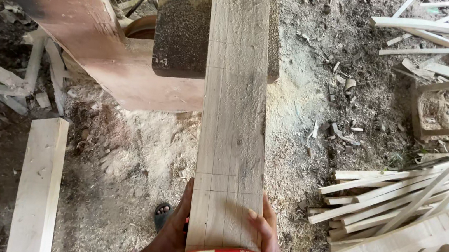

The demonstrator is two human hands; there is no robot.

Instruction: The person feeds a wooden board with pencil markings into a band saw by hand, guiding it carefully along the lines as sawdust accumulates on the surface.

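Left hand [175, 224] and right hand [264, 232] clasp the near end of the plank [234, 116] between flattened palms, fingers extended forward.

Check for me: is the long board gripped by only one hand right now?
No. Both the left hand and the right hand clasp the near end of the long board, one on each edge.
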